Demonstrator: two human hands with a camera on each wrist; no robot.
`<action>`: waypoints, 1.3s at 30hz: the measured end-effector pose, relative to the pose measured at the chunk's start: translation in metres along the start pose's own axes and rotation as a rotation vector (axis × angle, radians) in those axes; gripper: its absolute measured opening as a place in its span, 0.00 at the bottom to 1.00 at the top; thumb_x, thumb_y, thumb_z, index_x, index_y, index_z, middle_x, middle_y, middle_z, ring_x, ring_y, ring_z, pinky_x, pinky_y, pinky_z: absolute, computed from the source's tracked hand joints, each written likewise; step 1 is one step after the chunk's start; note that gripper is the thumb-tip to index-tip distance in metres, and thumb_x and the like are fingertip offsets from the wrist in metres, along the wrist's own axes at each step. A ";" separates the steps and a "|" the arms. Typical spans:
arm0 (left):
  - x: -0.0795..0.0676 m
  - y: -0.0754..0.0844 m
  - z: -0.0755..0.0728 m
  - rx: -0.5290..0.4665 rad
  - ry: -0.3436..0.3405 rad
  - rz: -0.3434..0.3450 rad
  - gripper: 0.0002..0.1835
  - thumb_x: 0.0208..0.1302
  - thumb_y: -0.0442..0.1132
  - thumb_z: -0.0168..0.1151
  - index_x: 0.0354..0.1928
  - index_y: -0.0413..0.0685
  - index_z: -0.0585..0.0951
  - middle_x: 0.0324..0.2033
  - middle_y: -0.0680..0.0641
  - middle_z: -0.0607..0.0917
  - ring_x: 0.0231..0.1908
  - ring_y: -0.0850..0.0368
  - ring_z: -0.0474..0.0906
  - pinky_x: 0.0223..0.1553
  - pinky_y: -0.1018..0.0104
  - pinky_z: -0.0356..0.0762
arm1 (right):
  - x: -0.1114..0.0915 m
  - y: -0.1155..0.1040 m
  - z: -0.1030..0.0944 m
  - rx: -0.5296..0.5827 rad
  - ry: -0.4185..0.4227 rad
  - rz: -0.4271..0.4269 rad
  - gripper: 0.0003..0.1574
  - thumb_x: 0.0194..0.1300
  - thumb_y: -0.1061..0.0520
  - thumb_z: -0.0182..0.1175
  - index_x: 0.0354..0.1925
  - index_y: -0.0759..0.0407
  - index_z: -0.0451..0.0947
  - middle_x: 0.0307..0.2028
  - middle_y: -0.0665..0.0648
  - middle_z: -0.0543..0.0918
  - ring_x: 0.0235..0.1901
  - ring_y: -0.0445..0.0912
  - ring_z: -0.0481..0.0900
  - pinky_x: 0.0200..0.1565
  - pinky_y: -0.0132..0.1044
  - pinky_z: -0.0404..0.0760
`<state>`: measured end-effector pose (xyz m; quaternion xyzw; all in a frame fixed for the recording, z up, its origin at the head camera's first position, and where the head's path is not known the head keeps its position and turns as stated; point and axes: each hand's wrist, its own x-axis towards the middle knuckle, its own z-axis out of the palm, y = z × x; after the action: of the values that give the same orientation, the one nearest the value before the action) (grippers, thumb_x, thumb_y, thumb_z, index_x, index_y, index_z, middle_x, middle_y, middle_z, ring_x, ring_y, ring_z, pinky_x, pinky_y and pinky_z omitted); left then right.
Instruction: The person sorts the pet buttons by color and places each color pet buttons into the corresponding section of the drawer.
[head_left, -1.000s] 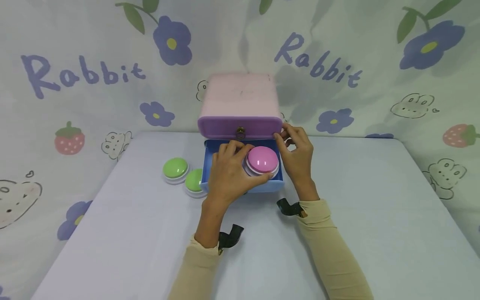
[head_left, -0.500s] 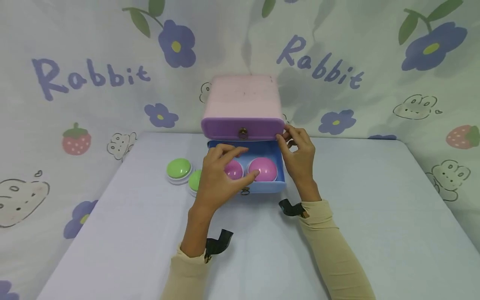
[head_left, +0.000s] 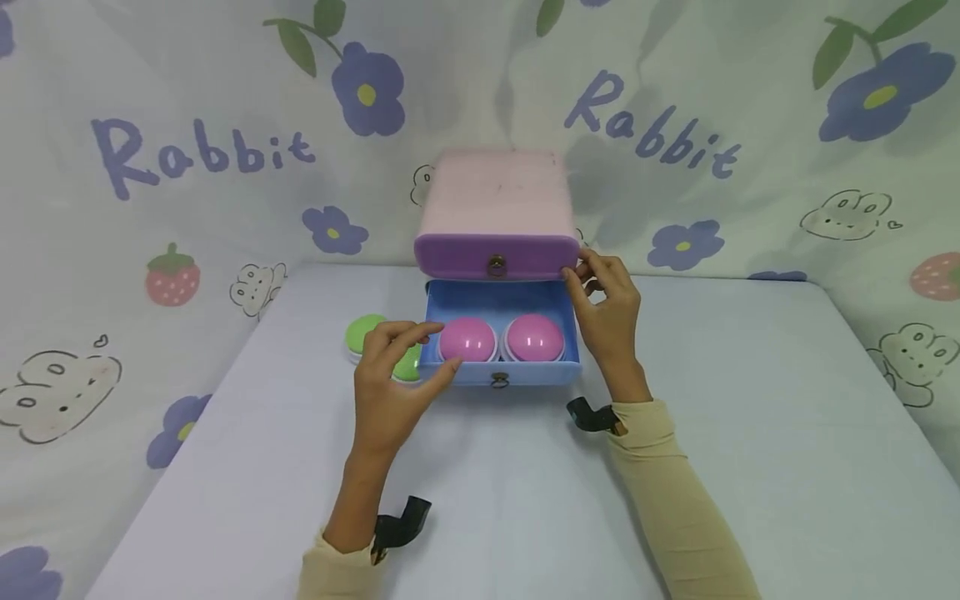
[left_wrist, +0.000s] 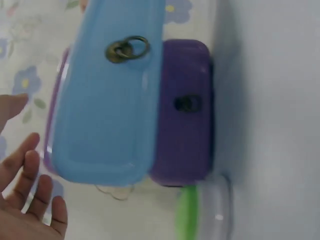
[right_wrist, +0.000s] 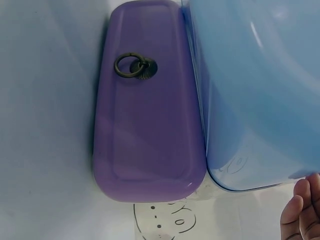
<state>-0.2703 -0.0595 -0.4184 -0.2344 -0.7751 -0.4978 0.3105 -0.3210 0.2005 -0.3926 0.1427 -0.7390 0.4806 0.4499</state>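
The left hand [head_left: 384,396] holds nothing: its fingers are spread, with thumb and forefinger well apart, close to the left end of a pulled-out blue drawer [head_left: 538,375]; whether a fingertip touches the drawer cannot be told. The right hand [head_left: 611,312] has its thumb and forefinger pinching the right edge of the pink cabinet [head_left: 498,192], beside the purple upper drawer front [head_left: 534,257]. The relation that seems to matter most is the left hand's stance between two pairs of domed rounds. Just right of its fingertips, inside the drawer, sits the left pink round [head_left: 467,340], with the right pink round [head_left: 534,337] beside it; both lie along the drawer's near wall, dome up, in a row that follows the drawer's long left-to-right axis. On the left, outside the drawer, the near green round [head_left: 407,365] and the far green round [head_left: 363,332] are partly covered by the left hand, which is clearly the nearer one to them; the right hand lies across the drawer. Under the drawer, a purple lower drawer front [right_wrist: 150,120] shows in the right wrist view. White tabletop [head_left: 480,517] carries it all, before a patterned curtain [head_left: 465,100].
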 end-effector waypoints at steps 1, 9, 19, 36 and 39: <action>-0.003 -0.002 -0.001 0.005 0.013 -0.021 0.24 0.46 0.30 0.80 0.48 0.41 0.86 0.44 0.43 0.79 0.48 0.49 0.73 0.51 0.63 0.67 | 0.000 0.000 0.000 0.001 0.000 0.003 0.17 0.59 0.76 0.66 0.48 0.80 0.80 0.35 0.74 0.78 0.33 0.60 0.77 0.32 0.45 0.76; -0.015 -0.008 -0.001 0.010 0.048 -0.084 0.23 0.47 0.29 0.80 0.49 0.40 0.86 0.46 0.42 0.79 0.47 0.49 0.73 0.50 0.59 0.69 | 0.003 -0.001 -0.004 -0.002 0.005 0.021 0.18 0.59 0.75 0.66 0.49 0.80 0.79 0.35 0.75 0.78 0.34 0.60 0.78 0.33 0.48 0.77; -0.007 -0.003 -0.002 0.016 0.092 -0.086 0.23 0.46 0.25 0.78 0.48 0.35 0.85 0.41 0.37 0.77 0.43 0.42 0.73 0.46 0.55 0.68 | 0.004 -0.004 -0.003 0.010 0.006 0.031 0.17 0.60 0.75 0.65 0.49 0.81 0.79 0.36 0.75 0.77 0.34 0.59 0.78 0.34 0.37 0.76; 0.002 -0.006 -0.004 -0.033 0.126 -0.130 0.22 0.49 0.24 0.76 0.49 0.31 0.84 0.41 0.32 0.77 0.43 0.36 0.73 0.43 0.56 0.69 | 0.002 -0.004 -0.002 0.022 -0.003 0.022 0.17 0.60 0.75 0.65 0.49 0.81 0.79 0.35 0.75 0.77 0.32 0.53 0.77 0.35 0.28 0.76; 0.001 -0.009 -0.004 -0.035 0.132 -0.139 0.22 0.49 0.25 0.77 0.49 0.32 0.84 0.41 0.34 0.78 0.42 0.37 0.73 0.43 0.56 0.69 | 0.000 -0.006 -0.001 0.012 -0.004 0.050 0.17 0.61 0.75 0.65 0.49 0.80 0.79 0.36 0.74 0.78 0.32 0.52 0.76 0.35 0.30 0.76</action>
<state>-0.2761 -0.0667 -0.4216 -0.1521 -0.7584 -0.5462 0.3215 -0.3171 0.1988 -0.3890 0.1278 -0.7404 0.4959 0.4354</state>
